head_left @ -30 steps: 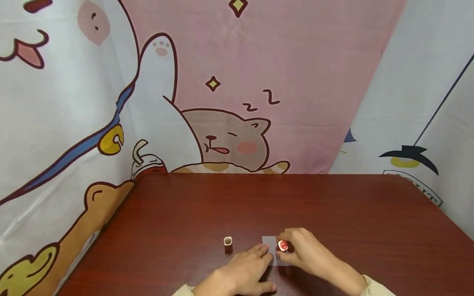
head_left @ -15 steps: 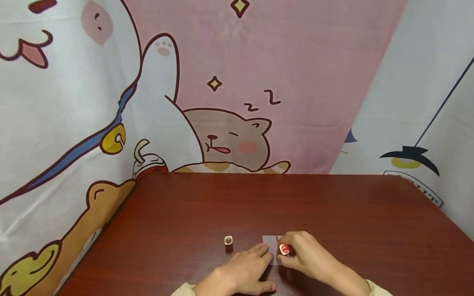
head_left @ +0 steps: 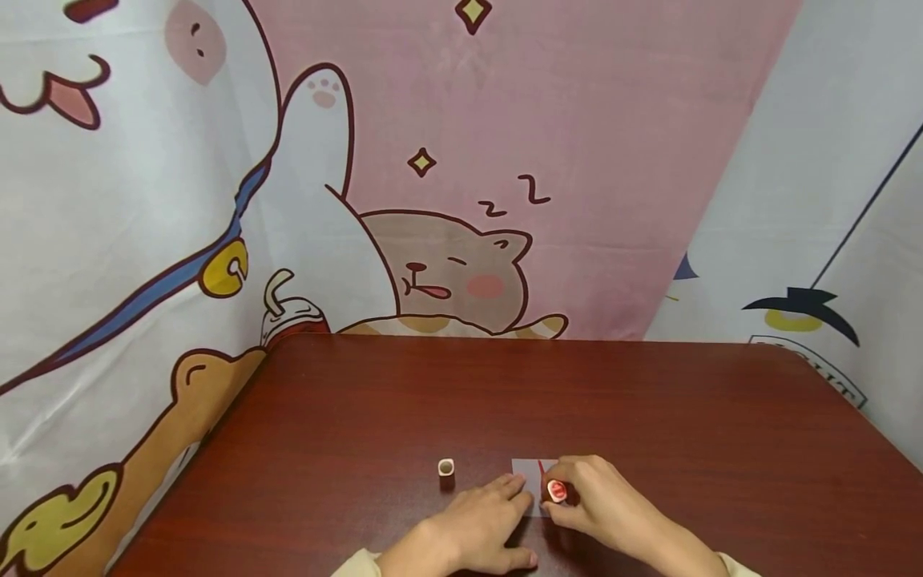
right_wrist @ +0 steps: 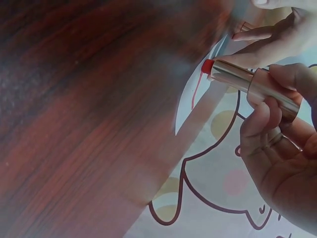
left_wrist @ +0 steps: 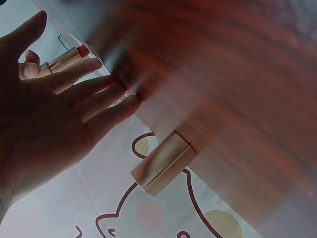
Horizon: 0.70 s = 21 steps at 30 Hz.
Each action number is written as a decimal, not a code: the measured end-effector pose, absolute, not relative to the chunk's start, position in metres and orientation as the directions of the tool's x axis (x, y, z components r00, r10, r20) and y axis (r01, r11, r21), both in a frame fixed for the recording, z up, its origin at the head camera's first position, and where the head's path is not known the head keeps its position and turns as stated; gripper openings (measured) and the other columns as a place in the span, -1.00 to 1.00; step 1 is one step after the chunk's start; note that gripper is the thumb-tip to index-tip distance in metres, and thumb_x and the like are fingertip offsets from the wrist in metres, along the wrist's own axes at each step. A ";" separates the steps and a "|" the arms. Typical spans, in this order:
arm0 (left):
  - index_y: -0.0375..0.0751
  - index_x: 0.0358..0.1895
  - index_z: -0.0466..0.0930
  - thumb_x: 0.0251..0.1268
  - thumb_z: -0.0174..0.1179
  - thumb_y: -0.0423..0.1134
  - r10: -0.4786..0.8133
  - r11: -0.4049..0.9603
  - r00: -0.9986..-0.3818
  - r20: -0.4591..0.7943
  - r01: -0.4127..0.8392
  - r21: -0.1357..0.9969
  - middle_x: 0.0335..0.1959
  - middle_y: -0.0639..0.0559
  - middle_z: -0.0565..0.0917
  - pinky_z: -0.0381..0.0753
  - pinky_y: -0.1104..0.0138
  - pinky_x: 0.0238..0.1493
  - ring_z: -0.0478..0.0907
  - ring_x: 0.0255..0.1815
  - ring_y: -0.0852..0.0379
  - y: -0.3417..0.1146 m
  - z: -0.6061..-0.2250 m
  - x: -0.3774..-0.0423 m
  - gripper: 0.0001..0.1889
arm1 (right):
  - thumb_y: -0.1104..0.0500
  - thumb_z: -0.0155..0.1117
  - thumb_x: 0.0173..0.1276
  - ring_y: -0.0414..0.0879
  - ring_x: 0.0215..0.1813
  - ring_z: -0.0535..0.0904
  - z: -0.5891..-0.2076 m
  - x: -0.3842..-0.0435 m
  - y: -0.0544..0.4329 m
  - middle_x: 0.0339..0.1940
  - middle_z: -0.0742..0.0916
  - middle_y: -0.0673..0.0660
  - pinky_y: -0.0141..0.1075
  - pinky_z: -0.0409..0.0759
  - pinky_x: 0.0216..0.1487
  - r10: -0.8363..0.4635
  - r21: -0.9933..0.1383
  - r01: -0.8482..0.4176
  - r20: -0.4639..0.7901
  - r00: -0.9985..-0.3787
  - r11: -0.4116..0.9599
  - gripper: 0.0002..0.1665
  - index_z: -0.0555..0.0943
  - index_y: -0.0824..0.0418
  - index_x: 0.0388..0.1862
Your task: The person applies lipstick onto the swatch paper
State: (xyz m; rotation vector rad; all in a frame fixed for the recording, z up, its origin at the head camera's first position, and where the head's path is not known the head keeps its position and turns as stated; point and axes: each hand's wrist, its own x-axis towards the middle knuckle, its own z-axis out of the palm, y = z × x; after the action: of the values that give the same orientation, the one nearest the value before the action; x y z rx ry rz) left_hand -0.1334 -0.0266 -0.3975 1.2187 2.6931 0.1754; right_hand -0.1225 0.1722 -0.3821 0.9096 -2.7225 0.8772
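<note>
My right hand (head_left: pixel 602 501) pinches a gold lipstick (right_wrist: pixel 270 91) between thumb and fingers. Its red tip (right_wrist: pixel 208 66) meets a small sheet of paper (head_left: pixel 524 471), where a thin red line (head_left: pixel 541 471) runs. From above, the lipstick's base shows a red label. Flat on the table, with fingers extended, my left hand (head_left: pixel 479 521) rests its fingertips on the paper's left part. To the left of the paper stands the upright lipstick cap (head_left: pixel 446 474), hollow end up; the left wrist view shows the gold cap (left_wrist: pixel 164 163) beyond the fingers.
The dark red-brown table (head_left: pixel 404 393) reaches back to a cloth backdrop (head_left: pixel 577 160) printed with cartoon animals. More of the cloth hangs along the left and right sides.
The right hand has drawn the lipstick slightly toward the person, and more red line shows behind it on the paper. The left hand stays put. The head view has shifted slightly.
</note>
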 end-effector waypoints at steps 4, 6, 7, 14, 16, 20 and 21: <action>-0.04 0.21 0.42 0.09 0.19 0.25 0.754 0.656 -0.647 -0.113 0.734 0.176 0.32 0.01 0.33 0.45 0.16 0.07 0.21 0.34 0.10 -0.026 -0.398 -0.133 -0.34 | 0.25 0.41 0.05 -0.38 -0.48 0.37 -0.382 -0.121 0.173 -0.48 0.51 -0.23 -0.47 0.42 -0.49 -0.504 -0.501 -0.576 0.285 -0.815 0.646 -0.88 0.63 0.11 -0.43; -0.05 0.23 0.41 0.09 0.19 0.25 0.753 0.658 -0.647 -0.120 0.733 0.175 0.32 0.01 0.33 0.44 0.16 0.09 0.21 0.34 0.10 -0.026 -0.398 -0.133 -0.33 | 0.25 0.41 0.06 -0.38 -0.49 0.36 -0.381 -0.120 0.173 -0.49 0.51 -0.23 -0.47 0.42 -0.51 -0.503 -0.516 -0.563 0.267 -0.822 0.645 -0.89 0.63 0.11 -0.43; -0.05 0.23 0.40 0.10 0.19 0.25 0.752 0.658 -0.647 -0.123 0.732 0.176 0.33 0.01 0.32 0.44 0.16 0.10 0.20 0.34 0.10 -0.026 -0.398 -0.133 -0.32 | 0.26 0.40 0.07 -0.38 -0.50 0.36 -0.381 -0.120 0.173 -0.49 0.51 -0.23 -0.47 0.42 -0.52 -0.504 -0.522 -0.558 0.259 -0.824 0.645 -0.89 0.64 0.11 -0.42; -0.06 0.26 0.38 0.10 0.19 0.24 0.752 0.659 -0.647 -0.124 0.734 0.165 0.33 0.01 0.32 0.42 0.17 0.11 0.20 0.35 0.10 -0.025 -0.397 -0.132 -0.30 | 0.25 0.40 0.09 -0.39 -0.48 0.37 -0.381 -0.120 0.175 -0.46 0.58 -0.19 -0.46 0.44 -0.50 -0.504 -0.533 -0.544 0.237 -0.831 0.647 -0.90 0.64 0.13 -0.40; -0.07 0.25 0.40 0.09 0.19 0.24 0.757 0.654 -0.644 -0.111 0.741 0.152 0.32 0.00 0.33 0.43 0.19 0.10 0.22 0.34 0.10 -0.025 -0.398 -0.133 -0.30 | 0.25 0.40 0.09 -0.39 -0.47 0.38 -0.381 -0.120 0.175 -0.45 0.60 -0.18 -0.45 0.45 -0.48 -0.503 -0.534 -0.544 0.237 -0.831 0.647 -0.90 0.65 0.14 -0.39; -0.08 0.24 0.41 0.09 0.20 0.24 0.762 0.647 -0.639 -0.100 0.749 0.142 0.31 -0.01 0.34 0.43 0.22 0.10 0.23 0.33 0.10 -0.025 -0.398 -0.133 -0.30 | 0.26 0.40 0.08 -0.40 -0.48 0.37 -0.382 -0.119 0.175 -0.47 0.58 -0.21 -0.46 0.44 -0.50 -0.506 -0.531 -0.557 0.256 -0.824 0.638 -0.90 0.65 0.13 -0.40; -0.09 0.23 0.41 0.08 0.20 0.24 0.764 0.646 -0.638 -0.099 0.750 0.142 0.31 -0.01 0.35 0.43 0.22 0.10 0.23 0.33 0.10 -0.025 -0.398 -0.133 -0.30 | 0.26 0.39 0.08 -0.40 -0.49 0.37 -0.382 -0.119 0.175 -0.48 0.57 -0.22 -0.47 0.44 -0.51 -0.507 -0.533 -0.560 0.260 -0.822 0.634 -0.90 0.64 0.12 -0.41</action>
State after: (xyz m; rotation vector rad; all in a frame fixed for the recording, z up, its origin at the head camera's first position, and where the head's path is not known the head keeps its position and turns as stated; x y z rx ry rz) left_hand -0.1330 -0.0250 -0.3977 1.2561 2.7116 0.1308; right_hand -0.1186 0.1754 -0.3824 0.9040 -2.7614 0.9461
